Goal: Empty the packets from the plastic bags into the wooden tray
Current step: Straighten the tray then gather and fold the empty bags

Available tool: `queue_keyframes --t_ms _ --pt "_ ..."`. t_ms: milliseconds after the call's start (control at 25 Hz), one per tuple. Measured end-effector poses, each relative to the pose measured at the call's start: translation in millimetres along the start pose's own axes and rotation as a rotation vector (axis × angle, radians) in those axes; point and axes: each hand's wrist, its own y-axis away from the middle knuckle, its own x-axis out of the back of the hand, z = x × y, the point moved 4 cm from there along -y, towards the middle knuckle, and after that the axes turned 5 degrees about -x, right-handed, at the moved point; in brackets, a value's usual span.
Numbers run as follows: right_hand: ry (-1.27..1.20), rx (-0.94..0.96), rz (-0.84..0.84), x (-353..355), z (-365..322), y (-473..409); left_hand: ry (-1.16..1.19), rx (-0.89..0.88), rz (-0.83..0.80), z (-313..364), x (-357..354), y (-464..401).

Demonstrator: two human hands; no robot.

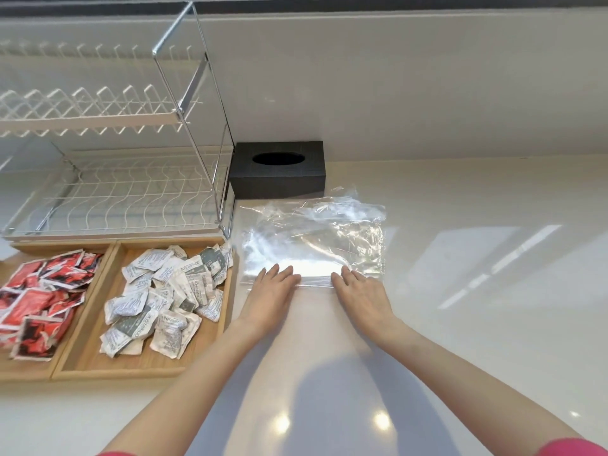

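Observation:
Clear plastic bags [312, 238] lie flat and empty on the white counter, right of the wooden tray [227, 311]. My left hand [271, 291] and my right hand [358, 292] rest palm down on the bags' near edge, fingers spread, pressing the plastic flat. The tray has two compartments: the right one holds several white and grey packets [164, 294], the left one holds several red packets [42, 294].
A black tissue box [278, 169] stands behind the bags against the wall. A white wire dish rack [115, 192] with a chrome frame stands behind the tray. The white counter [477, 291] stretches to the right.

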Motion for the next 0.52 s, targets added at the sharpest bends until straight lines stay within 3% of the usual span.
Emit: queue_keyframes --t_ms 120,320,520 --pt "0.052 0.049 0.017 9.9 -4.9 2.0 -0.106 -0.023 0.069 0.9 4.5 9.1" --pt "-0.005 0.037 -0.094 16.7 -5.2 -19.7 -0.219 -0.009 0.011 -3.1 2.8 -2.3" --pt "-0.046 0.014 -0.045 9.4 -2.7 -28.7 -0.247 -0.022 0.02 -0.2 8.9 -13.2"
